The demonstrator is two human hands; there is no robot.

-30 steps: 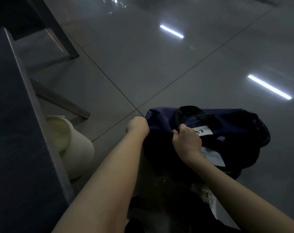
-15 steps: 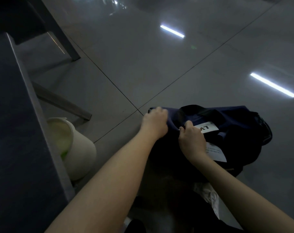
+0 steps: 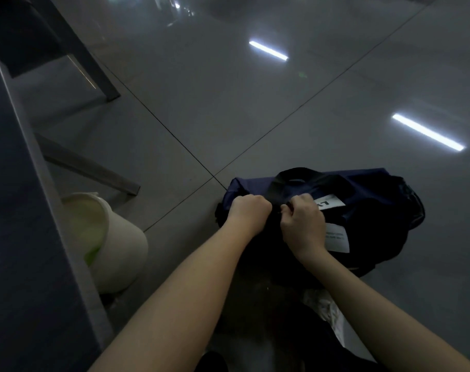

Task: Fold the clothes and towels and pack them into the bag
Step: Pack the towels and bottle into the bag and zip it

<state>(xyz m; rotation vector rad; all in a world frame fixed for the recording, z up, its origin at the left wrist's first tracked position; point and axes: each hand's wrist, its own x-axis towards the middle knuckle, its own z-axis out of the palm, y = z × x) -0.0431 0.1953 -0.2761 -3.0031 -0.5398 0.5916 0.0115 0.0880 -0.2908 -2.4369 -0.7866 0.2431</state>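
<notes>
A dark navy duffel bag (image 3: 368, 200) with black strap handles lies on the glossy floor ahead of me, two white labels on its top. My left hand (image 3: 248, 212) is clenched on the bag's fabric near its left end. Close beside it, my right hand (image 3: 303, 224) pinches something small on the bag's top, possibly the zipper; the dim light hides what. No clothes or towels show outside the bag, and its inside is hidden.
A dark table (image 3: 19, 237) fills the left edge, its metal legs (image 3: 94, 167) reaching onto the floor. A white bucket (image 3: 115, 245) with something pale green inside stands beneath it. A crumpled white plastic piece (image 3: 327, 310) lies near my right forearm. Grey floor tiles (image 3: 255, 103) stretch beyond.
My left hand slid right along the bag's top and now sits beside my right hand. The bag looks flatter and more closed at its left end.
</notes>
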